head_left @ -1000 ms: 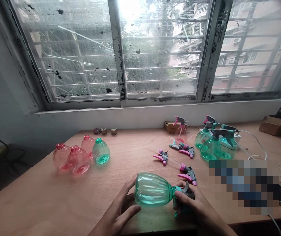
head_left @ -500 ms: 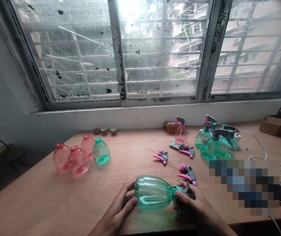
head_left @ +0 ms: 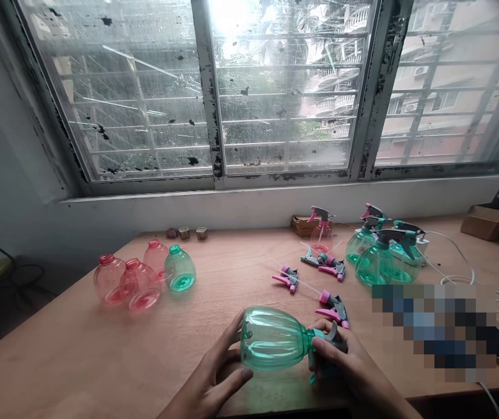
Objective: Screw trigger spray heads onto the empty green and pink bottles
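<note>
A clear green spray bottle (head_left: 273, 340) lies sideways between my hands, its base to the left and trigger head to the right. My left hand (head_left: 218, 366) cups the base, fingers against its far side and thumb stretched out low along the near edge. My right hand (head_left: 341, 355) is closed around the grey and teal spray head (head_left: 330, 337), thumb on the collar; its other fingers are partly hidden. Just beyond lies a pink and grey spray head (head_left: 335, 308), with another pink spray head (head_left: 288, 279) farther left.
Pink bottles (head_left: 140, 285) without heads and one green bottle (head_left: 180, 270) stand at left. More spray heads (head_left: 325, 265) lie at the back, near a pink spray bottle (head_left: 321, 235) and several green spray bottles (head_left: 374, 262). White cables (head_left: 459, 250) and a blurred patch are at right.
My left thumb has moved down off the bottle's side and the fingers have opened wider around the base. The bottle has turned slightly, its base a little higher. My right hand stays in place.
</note>
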Available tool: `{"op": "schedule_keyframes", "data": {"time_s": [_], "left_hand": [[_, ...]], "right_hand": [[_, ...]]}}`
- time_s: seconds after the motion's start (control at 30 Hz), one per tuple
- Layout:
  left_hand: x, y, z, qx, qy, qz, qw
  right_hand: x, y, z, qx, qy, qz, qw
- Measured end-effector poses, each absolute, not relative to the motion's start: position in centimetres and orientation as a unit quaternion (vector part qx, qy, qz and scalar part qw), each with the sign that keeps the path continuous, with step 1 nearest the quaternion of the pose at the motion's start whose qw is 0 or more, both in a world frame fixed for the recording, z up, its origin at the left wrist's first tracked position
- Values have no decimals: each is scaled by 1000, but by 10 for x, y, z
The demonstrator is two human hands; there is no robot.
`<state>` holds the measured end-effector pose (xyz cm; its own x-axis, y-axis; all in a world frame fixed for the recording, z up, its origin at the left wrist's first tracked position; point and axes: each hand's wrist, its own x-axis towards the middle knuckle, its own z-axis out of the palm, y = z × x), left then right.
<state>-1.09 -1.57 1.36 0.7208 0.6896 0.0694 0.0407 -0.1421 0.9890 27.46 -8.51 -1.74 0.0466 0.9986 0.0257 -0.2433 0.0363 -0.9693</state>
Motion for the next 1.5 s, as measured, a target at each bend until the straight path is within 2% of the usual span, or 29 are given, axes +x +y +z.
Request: {"op": "schedule_keyframes", "data": {"time_s": [0.43, 0.9, 1.5], "left_hand": [[-13, -13, 13, 728, 296, 257, 563], [-13, -15, 12, 709, 268, 252, 602], [-16, -15, 10, 737, 311, 240, 550]], "right_hand": [[274, -86, -16, -436, -419, 547, 579], [274, -87, -14, -437, -426, 548, 571], [274, -86, -18, -429, -421, 553, 577]]}}
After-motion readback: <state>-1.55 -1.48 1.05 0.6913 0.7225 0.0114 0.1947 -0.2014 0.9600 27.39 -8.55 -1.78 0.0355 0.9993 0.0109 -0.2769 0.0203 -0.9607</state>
